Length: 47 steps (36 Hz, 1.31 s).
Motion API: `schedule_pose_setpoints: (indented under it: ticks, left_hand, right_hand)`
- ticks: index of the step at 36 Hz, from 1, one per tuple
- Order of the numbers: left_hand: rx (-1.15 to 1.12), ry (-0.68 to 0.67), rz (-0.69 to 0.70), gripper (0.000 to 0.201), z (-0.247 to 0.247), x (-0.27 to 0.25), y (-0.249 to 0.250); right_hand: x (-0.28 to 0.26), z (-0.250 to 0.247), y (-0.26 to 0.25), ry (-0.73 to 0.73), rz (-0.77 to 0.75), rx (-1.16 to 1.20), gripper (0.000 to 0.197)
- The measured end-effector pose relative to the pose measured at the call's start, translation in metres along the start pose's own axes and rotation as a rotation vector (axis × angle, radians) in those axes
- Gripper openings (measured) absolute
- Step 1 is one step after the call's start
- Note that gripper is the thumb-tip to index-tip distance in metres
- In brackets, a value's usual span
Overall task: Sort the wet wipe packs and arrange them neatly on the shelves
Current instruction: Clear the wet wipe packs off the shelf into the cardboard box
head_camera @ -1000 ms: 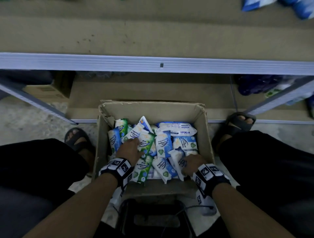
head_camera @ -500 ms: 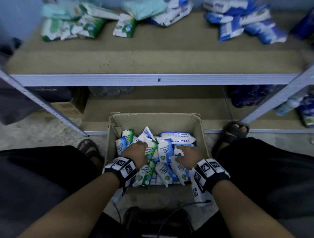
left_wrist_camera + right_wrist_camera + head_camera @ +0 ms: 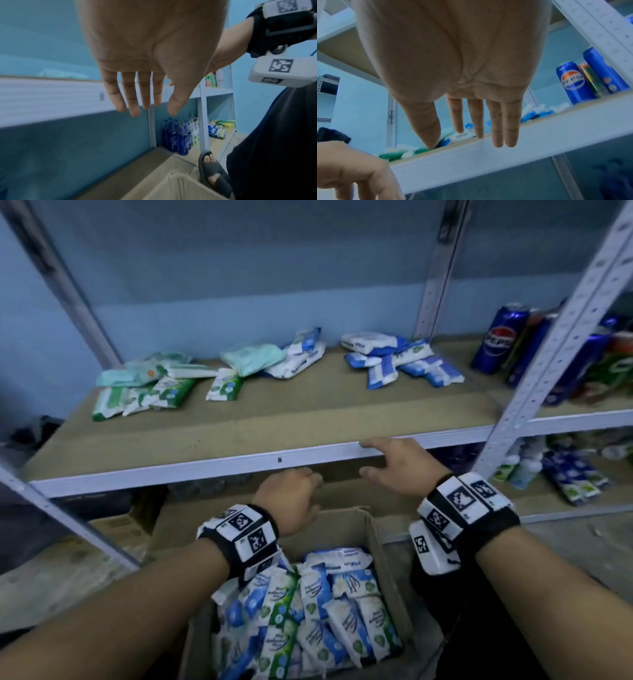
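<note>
Blue-walled storeroom with a metal shelf [image 3: 239, 419] holding loose wet wipe packs [image 3: 400, 361]; below, a cardboard box [image 3: 383, 546] full of more packs [image 3: 318, 611]. Left hand [image 3: 291, 501] and right hand [image 3: 400, 467] hover empty near the shelf edge, fingers straight

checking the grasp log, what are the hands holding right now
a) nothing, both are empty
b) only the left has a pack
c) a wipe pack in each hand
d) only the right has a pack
a: the left hand and right hand both show bare palms with straight fingers, raised above the cardboard box.
</note>
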<state>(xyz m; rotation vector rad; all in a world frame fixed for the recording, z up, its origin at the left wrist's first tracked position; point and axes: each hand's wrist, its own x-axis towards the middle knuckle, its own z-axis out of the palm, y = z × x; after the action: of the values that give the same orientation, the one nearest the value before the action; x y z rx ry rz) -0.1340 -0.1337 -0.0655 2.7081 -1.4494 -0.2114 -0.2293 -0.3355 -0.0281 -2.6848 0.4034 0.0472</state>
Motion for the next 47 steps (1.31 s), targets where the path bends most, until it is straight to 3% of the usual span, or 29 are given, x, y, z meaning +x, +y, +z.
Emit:
schedule_pose_setpoints:
  ticks: [7,15,20,26,30,33,36,39,43,47]
  left_hand:
    - [0.046,0.111,0.094,0.036,-0.053,0.063,0.02]
    - [0.075,0.078,0.115,0.04,-0.075,0.141,0.031]
    - [0.25,0.117,0.178,0.039,-0.089,0.192,0.031]
    - [0.163,0.123,0.064,0.036,-0.097,0.246,0.02]
    - [0.119,0.144,0.077,0.063,-0.091,0.278,0.011]
    - [0.202,0.07,0.102,0.067,-0.082,0.296,0.008]
    - [0.296,0.079,0.112,0.074,-0.074,0.306,0.007]
    - [0.321,0.114,0.121,0.067,-0.073,0.311,0.011]
    - [0.353,0.119,0.128,0.043,-0.074,0.313,0.014]
    - [0.397,0.058,0.073,0.039,-0.076,0.311,0.015]
  right_hand:
    - [0.031,-0.068,0.039,0.045,0.125,-0.118,0.056]
    - [0.077,-0.082,0.095,0.009,0.26,-0.192,0.057]
    - [0.116,-0.098,0.117,0.061,0.247,-0.224,0.058]
    - [0.163,-0.115,0.136,0.024,0.256,-0.339,0.053]
    - [0.18,-0.117,0.143,-0.062,0.282,-0.34,0.064]
    - [0.191,-0.117,0.148,-0.095,0.28,-0.343,0.063]
    - [0.199,-0.116,0.154,-0.082,0.253,-0.355,0.062]
    - [0.203,-0.115,0.158,-0.071,0.244,-0.346,0.062]
    - [0.202,-0.117,0.157,-0.055,0.224,-0.35,0.055]
    - [0.194,-0.117,0.151,-0.061,0.231,-0.364,0.054]
